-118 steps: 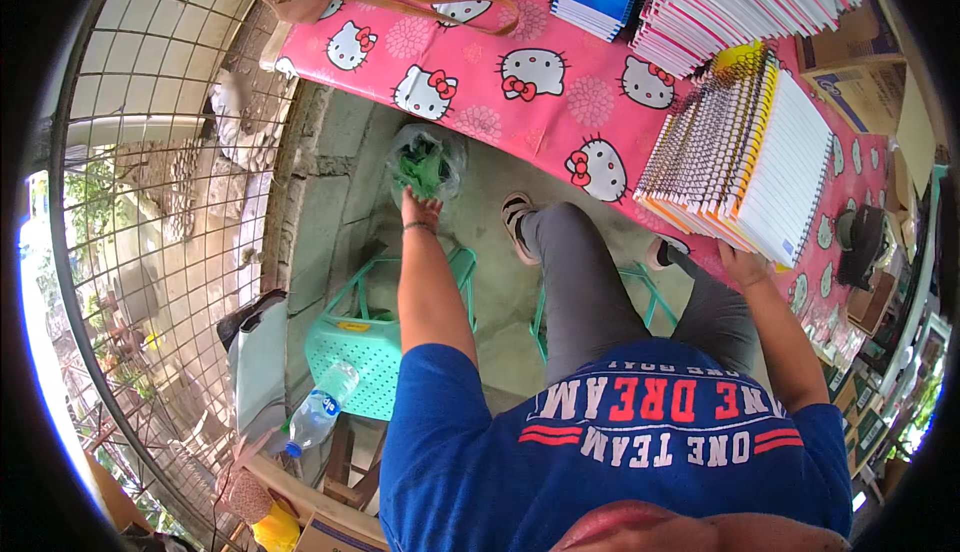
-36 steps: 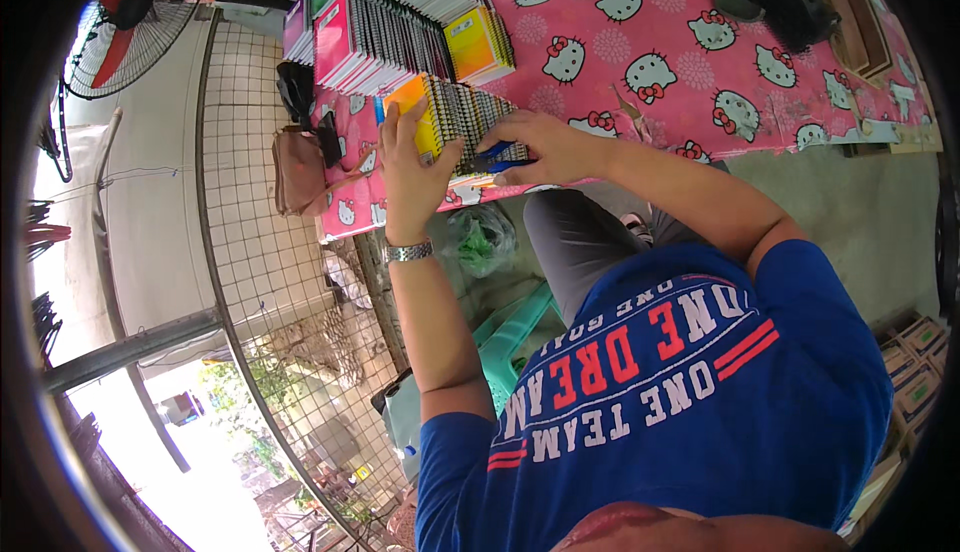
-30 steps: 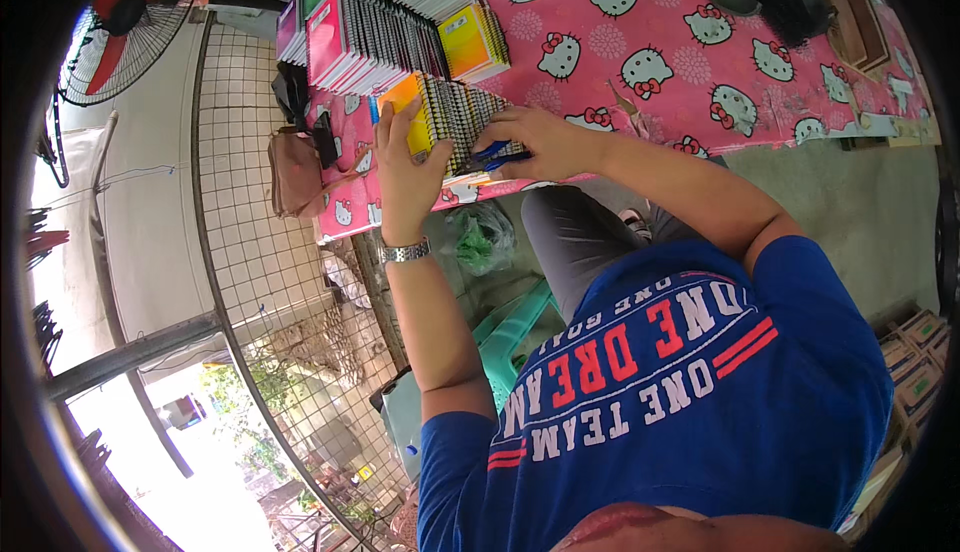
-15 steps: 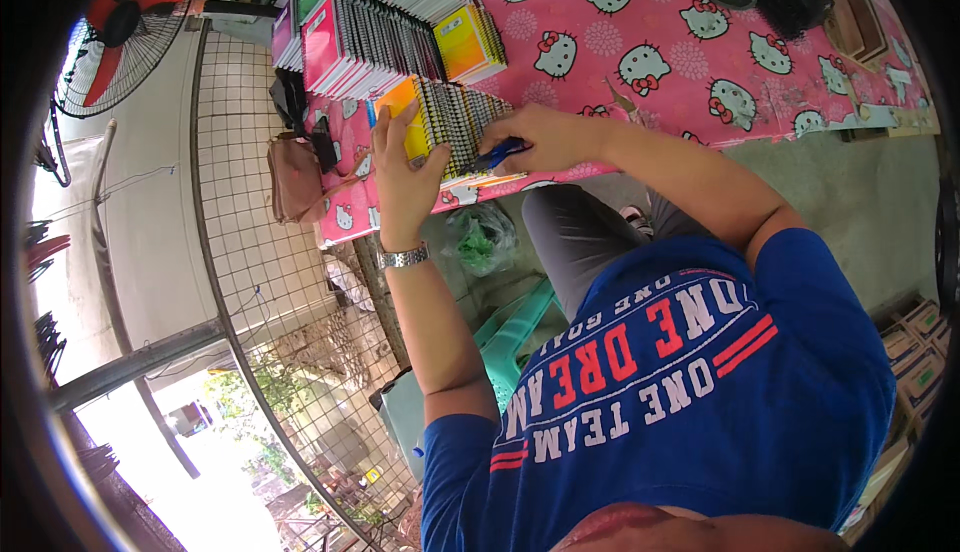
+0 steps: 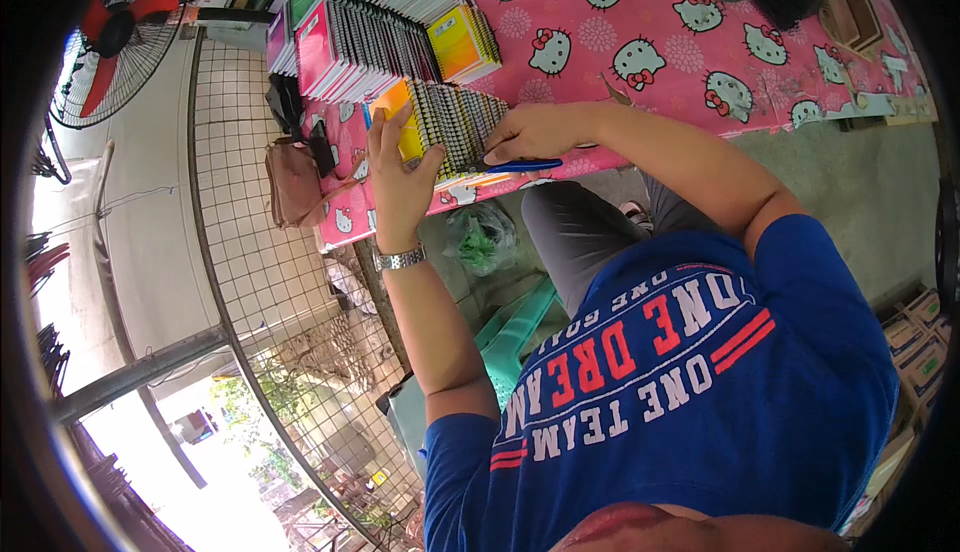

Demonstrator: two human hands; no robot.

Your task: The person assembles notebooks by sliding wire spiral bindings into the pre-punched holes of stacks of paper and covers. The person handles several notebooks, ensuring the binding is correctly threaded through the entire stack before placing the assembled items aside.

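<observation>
The left hand (image 5: 402,174) is spread, fingers apart, resting on the near-left corner of a block of spiral-bound notebooks with yellow-orange covers and rows of dark wire coils (image 5: 460,122); take that block as the clock's centre. At its 3 o'clock, the right hand (image 5: 535,132) is curled, fingertips by the coil ends; a slim blue-handled hand tool (image 5: 528,165) juts from beneath it at 4 o'clock, and whether the fingers clamp tool or wire I cannot tell. The hands are apart. The step looks like close work on the binding ends at the near edge; the next move seems to call for a steady left hand and precise fingertip placement. The block sits at the edge of a worktop covered in pink printed cloth (image 5: 665,27). Yellow-covered notebooks (image 5: 462,40) stand at 12 o'clock, a brown soft bag (image 5: 292,187) at 8, and a clear plastic bag with green contents (image 5: 478,240) below, at 6.
</observation>
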